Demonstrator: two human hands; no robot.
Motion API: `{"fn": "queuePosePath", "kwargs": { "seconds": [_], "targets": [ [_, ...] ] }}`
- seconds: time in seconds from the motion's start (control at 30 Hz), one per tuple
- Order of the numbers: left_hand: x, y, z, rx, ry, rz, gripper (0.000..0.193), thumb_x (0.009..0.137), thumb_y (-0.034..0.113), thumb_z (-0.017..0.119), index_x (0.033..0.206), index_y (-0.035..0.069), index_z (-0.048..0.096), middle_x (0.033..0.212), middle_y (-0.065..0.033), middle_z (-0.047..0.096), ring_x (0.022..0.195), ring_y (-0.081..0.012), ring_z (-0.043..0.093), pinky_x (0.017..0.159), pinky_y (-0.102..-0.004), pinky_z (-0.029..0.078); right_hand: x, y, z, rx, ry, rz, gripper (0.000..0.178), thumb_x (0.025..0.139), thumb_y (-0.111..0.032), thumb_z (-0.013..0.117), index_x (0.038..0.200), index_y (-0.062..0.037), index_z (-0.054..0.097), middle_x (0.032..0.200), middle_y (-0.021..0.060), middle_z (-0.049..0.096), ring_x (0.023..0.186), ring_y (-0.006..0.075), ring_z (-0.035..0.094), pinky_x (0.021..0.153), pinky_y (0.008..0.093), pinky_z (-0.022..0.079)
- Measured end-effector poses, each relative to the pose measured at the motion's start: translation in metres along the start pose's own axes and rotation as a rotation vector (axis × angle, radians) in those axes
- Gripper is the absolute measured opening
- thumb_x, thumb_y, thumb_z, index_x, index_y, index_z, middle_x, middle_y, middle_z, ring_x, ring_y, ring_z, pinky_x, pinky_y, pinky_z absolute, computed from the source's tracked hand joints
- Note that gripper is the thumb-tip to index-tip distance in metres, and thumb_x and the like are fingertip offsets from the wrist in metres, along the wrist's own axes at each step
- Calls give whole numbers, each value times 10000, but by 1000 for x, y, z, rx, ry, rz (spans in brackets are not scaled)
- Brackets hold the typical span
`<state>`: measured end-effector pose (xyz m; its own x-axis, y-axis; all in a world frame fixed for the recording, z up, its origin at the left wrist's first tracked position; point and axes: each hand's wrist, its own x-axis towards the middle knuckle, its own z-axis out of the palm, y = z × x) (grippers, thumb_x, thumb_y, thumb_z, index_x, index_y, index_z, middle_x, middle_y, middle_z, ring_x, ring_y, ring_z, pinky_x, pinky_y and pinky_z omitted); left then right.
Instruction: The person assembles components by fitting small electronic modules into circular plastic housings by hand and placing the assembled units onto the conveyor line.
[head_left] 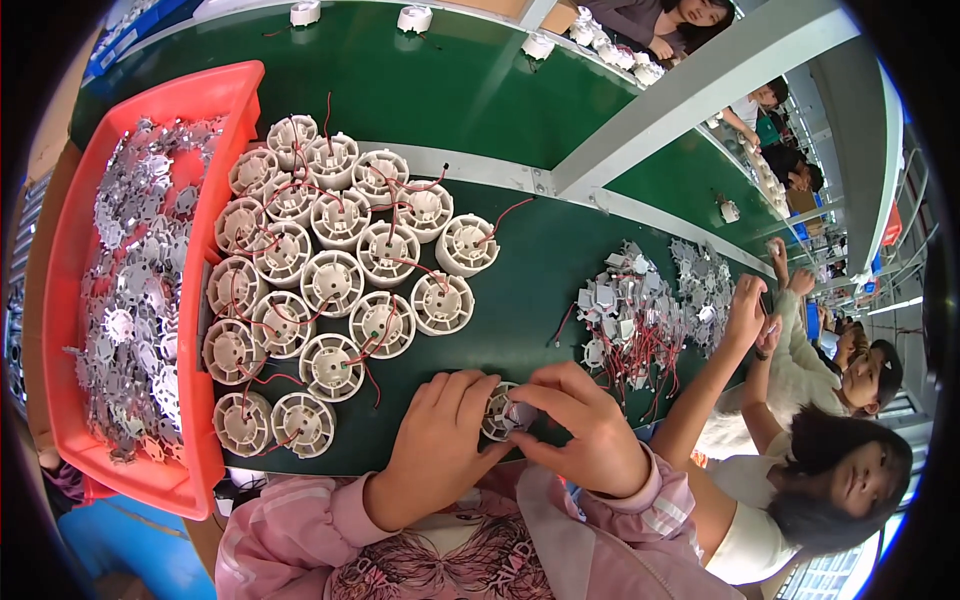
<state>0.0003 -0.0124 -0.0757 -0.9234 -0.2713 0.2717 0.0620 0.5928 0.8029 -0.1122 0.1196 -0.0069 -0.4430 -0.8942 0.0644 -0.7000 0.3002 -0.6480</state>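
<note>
At the near edge of the green bench, my left hand [440, 442] curls its fingers round the side of a small round housing [497, 424] with ribs inside. My right hand [592, 432] reaches over it from the other side, thumb and forefinger closed on a small grey piece [520, 413] at the housing's top. Part of that piece is hidden by the fingers. Left of my hands stand several round white housings [332, 283], open side up, with thin red and dark wires coming out of them.
A red bin [232, 130] full of silver star-shaped plates [150, 270] stands at the left. Grey pieces with red wires [632, 320] are heaped at the right, beside more silver plates [703, 290]. A co-worker's arm [715, 375] reaches in close on the right. A pale metal beam [690, 85] crosses above.
</note>
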Motion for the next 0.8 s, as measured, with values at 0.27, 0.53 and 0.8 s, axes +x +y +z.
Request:
{"fn": "queuePosePath", "kwargs": {
  "seconds": [0.27,0.53,0.8],
  "targets": [
    [1,-6,-4,-67,-33,46,657,632,155,781,1193,-43,501,1078,-168,545,970,-320,558,833,-392,477,8,0,-7,-42,-110,-55,449,624,-2,773,1048,6,628,986,141,570,783,266,610,648,319,523],
    [2,-9,-4,-94,-33,47,619,659,152,767,1182,-53,507,1040,-164,557,953,-319,573,813,-384,489,2,-19,15,-176,13,41,453,612,22,772,1045,11,638,961,141,575,768,266,598,653,325,512],
    [-2,-7,-1,-80,8,49,589,688,166,755,1174,-58,509,1020,-168,561,937,-318,581,799,-385,492,-7,11,10,138,25,10,391,689,36,736,1070,-3,656,1082,123,544,708,168,541,623,270,463]
  ]
}}
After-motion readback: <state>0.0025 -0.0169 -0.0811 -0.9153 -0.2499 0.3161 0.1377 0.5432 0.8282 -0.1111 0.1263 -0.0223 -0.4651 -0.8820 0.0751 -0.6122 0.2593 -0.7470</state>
